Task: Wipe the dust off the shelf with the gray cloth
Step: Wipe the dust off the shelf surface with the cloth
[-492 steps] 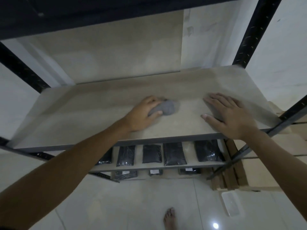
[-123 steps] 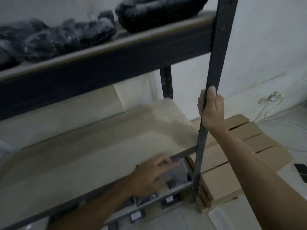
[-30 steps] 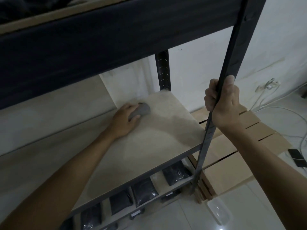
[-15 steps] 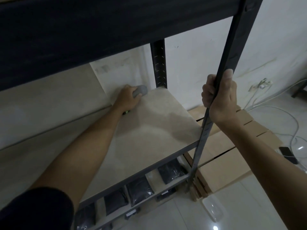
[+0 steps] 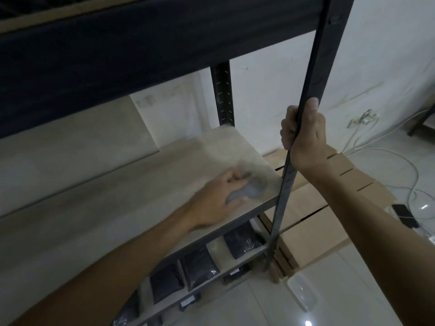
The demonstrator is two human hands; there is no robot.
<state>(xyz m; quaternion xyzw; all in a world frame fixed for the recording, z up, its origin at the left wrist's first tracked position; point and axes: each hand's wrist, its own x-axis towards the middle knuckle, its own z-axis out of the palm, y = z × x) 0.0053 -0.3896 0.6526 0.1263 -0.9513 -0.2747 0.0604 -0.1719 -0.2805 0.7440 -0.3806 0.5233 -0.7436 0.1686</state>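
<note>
Left-hand fingers [image 5: 235, 178] curled over a bunched gray cloth [image 5: 247, 191], thumb tucked under its near side; left hand [image 5: 216, 201] presses the wad onto the shelf board [image 5: 131, 198] at the near right corner, just beside the front right upright [image 5: 306, 109]. Hand and cloth are motion-blurred, so a stroke is judged to be in progress. Right-hand fingers [image 5: 288, 128] wrapped round that upright, thumb up along its outer face; right hand [image 5: 306, 135] grips it firmly, apparently as a brace. Cloth sits on the board, near edge, well apart from the rear upright [image 5: 223, 95] at the far right corner. Progress, as a judgement: dust is not resolvable in this dim light, so wiped and unwiped areas cannot be told apart; the right end is being worked, the long left stretch of the board shows no visible difference. Completion cannot be confirmed. Below: black packets [image 5: 197, 270] on the lower shelf; cardboard boxes [image 5: 313, 222] stacked on the floor to the right; white cables [image 5: 386, 151] along the floor by the wall
</note>
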